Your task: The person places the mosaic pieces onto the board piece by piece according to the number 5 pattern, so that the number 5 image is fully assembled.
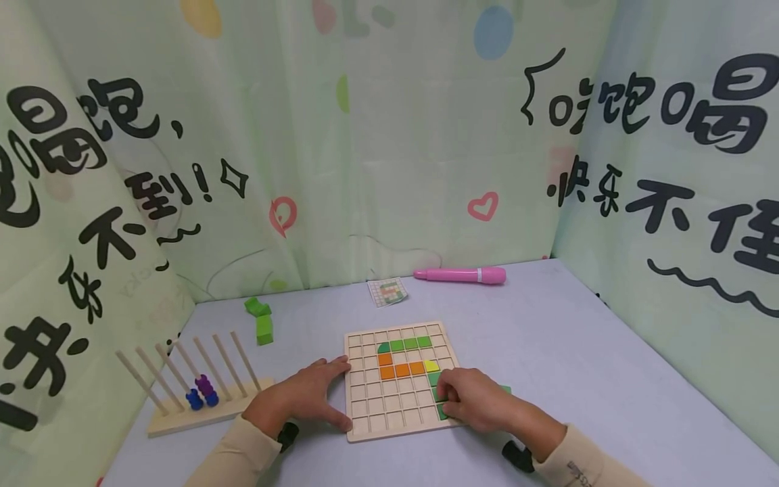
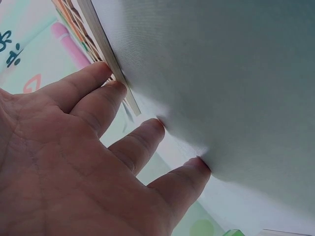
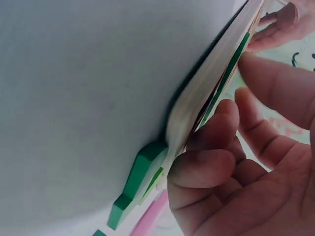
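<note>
The wooden grid board (image 1: 398, 379) lies at lower centre of the frame, only partly filled: green, orange, yellow pieces on top rows, most cells bare. Left hand (image 1: 310, 399) rests flat, fingers spread, against its left edge; right hand (image 1: 477, 399) with curled fingers presses a dark green piece (image 1: 439, 396) at the right side

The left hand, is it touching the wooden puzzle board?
Touching. In the left wrist view, two fingertips of the left hand press against the edge of the wooden board; the head view shows that hand on the board's left side.
</note>
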`<state>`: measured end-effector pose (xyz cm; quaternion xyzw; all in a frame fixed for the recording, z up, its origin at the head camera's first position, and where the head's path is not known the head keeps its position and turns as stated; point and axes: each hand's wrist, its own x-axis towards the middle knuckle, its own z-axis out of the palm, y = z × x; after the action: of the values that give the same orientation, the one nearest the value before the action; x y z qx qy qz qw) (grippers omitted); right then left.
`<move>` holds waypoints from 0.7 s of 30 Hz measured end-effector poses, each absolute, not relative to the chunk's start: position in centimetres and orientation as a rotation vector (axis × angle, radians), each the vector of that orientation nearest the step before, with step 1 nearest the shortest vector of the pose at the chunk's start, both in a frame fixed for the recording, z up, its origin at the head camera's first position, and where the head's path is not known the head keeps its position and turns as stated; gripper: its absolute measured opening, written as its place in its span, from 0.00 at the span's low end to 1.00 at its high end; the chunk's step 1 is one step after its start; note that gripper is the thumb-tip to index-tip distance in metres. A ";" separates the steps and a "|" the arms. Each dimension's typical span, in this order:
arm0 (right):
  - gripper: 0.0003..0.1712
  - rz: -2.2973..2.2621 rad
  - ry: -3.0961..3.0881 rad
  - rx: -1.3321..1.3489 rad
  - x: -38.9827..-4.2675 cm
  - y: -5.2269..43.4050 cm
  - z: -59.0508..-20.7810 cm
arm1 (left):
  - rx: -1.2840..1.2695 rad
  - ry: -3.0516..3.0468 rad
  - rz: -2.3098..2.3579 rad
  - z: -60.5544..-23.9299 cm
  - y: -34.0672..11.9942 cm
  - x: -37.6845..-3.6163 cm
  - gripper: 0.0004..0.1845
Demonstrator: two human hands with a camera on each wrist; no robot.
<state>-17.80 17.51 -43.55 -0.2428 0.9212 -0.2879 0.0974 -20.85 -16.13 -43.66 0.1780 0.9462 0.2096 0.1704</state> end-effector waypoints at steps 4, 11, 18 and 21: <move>0.06 -0.937 2.701 -0.692 -18.2 18.3 -43.4 | 0.510 2.691 0.594 -43.7 -16.2 -21.0 0.57; 0.02 -0.986 2.715 -0.573 -18.9 20.4 -42.8 | 0.515 2.691 0.586 -43.8 -16.2 -21.1 0.58; 0.04 -0.979 2.760 -0.472 -19.2 22.2 -42.4 | 0.496 2.695 0.569 -43.8 -16.1 -21.0 0.58; 0.04 -0.952 2.786 -0.445 -19.0 22.9 -42.4 | 0.500 2.698 0.573 -43.8 -16.1 -21.0 0.58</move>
<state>-19.00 22.86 -42.43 -0.1488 0.9325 -0.3187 0.0817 -20.97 -16.09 -43.79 0.1757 0.9487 0.2015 0.1685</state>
